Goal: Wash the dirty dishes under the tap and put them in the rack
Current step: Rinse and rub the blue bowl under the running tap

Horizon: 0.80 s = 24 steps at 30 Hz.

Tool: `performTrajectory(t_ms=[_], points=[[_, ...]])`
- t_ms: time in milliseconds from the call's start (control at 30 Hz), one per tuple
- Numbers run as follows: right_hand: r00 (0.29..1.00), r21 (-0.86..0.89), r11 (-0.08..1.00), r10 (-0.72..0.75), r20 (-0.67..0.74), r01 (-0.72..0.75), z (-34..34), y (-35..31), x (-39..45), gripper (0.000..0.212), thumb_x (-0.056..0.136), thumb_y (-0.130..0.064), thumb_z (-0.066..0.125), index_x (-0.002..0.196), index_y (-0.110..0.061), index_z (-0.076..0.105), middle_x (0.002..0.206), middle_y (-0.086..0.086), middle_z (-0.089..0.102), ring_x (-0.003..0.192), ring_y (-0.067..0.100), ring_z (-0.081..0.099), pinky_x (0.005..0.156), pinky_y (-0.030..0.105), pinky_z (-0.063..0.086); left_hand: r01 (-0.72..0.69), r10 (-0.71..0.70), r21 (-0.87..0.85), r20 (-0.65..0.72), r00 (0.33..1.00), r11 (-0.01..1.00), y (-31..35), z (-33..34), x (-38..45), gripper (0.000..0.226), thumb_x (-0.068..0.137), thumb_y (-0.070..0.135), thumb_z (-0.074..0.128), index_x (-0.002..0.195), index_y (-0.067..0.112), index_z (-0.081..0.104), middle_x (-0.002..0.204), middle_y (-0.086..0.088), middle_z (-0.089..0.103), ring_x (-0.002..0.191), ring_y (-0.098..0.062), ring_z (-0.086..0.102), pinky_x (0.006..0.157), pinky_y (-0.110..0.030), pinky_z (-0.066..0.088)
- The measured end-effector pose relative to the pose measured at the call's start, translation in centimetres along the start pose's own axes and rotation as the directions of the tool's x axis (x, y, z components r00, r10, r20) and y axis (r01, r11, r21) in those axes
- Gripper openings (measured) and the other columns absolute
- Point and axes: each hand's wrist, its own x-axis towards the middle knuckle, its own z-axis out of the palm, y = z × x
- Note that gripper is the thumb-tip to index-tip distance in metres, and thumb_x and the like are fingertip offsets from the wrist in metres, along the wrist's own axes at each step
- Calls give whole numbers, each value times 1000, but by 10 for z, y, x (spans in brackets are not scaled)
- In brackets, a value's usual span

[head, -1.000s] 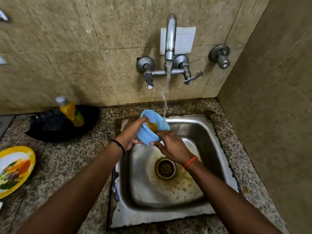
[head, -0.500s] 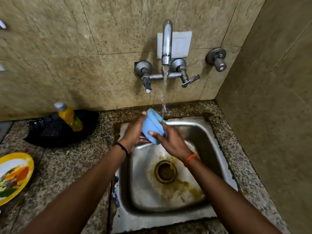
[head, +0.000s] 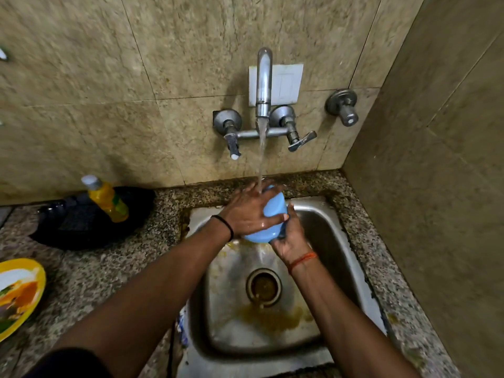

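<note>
The bowl [head: 268,214] is held over the far edge of the sink [head: 327,227], directly under the tap [head: 263,83]. Water runs from the spout and lands on the bowl's upturned outer wall.

Grip state:
- Left hand [head: 249,214]: laid across the outside of the bowl, fingers spread and wrapped over its curve, pressing it.
- Right hand [head: 290,236]: grasps the bowl from the right and below, at the rim; fingers curl round the edge.

Progress, as judged from the scene:
- The bowl is in the rinse stage. Its visible outer surface looks clean; the inside faces away and cannot be checked.
- Yellow-brown residue lies in the basin around the drain [head: 263,286], so food has likely been flushed out already.
- A plate [head: 16,293] with food remains sits on the counter [head: 109,268] at the near left, unwashed.
- A dark tray [head: 81,227] stands at the far left with a yellow bottle [head: 107,199] on it; whether it is the rack cannot be told. No washed dish is visible in it.

Remaining: finish the bowl, rack it, wash the plate, rack it.
</note>
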Motion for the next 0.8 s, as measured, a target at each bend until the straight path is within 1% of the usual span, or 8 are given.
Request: performTrajectory(t_ms=[67,167,267,367,467,600,700,800], points=[[1000,17,1000,8,0,-8,0,0,-1,44,96,-48,44,111,-11,64,83,11,74,73,25,70,71,39,58,2,-3,5,37,999,1000,1,0,11,81,75,80,29,142,35,35,145,1,41,130,-28,41,107,-47,36],[1000,52,999,-11,18,10,-4,1,-2,46,97,-47,44,115,-9,64,80,11,74,78,25,68,77,40,54,165,-164,-106,14,986,981,1,1,15,74,80,82,22,111,25,57,118,-7,60,110,-31,56,88,-35,44],[998,62,998,3,58,-6,-10,0,-1,48,97,-50,40,107,-11,65,80,11,75,79,24,69,72,36,57,346,-374,-256,-67,925,903,9,-2,10,59,83,75,38,72,18,48,74,-9,56,79,-33,61,63,-30,36],[998,46,999,17,59,-19,-11,2,-1,51,94,-54,44,112,-10,65,83,13,75,85,28,67,68,37,59,429,-468,-246,-128,874,869,16,3,0,64,85,70,43,104,10,57,105,-16,61,98,-35,59,76,-35,43],[999,78,997,20,37,-22,-8,3,2,50,93,-52,46,114,-9,62,87,16,73,82,29,68,66,40,59,462,-565,-503,-65,823,731,18,13,-14,80,76,65,61,133,11,43,129,-15,53,116,-32,53,94,-36,44],[998,137,990,6,62,-15,-5,0,2,53,95,-51,44,122,-7,57,96,19,71,91,31,63,64,43,59,398,-598,-735,-13,801,549,17,25,-34,103,56,69,72,138,20,33,130,-2,55,115,-20,56,96,-40,50],[991,161,987,-2,134,-20,-3,1,-4,51,98,-50,39,110,-5,59,80,18,74,91,33,62,58,41,60,395,-594,-734,-14,805,552,20,33,-46,105,52,65,76,136,24,27,126,0,58,113,-19,58,93,-41,52],[987,150,989,-9,157,-15,0,5,-6,50,98,-49,41,114,-4,57,80,19,74,86,34,66,61,44,60,430,-625,-730,5,780,531,20,38,-49,107,51,62,73,138,20,26,126,-3,58,112,-24,59,90,-44,54]])
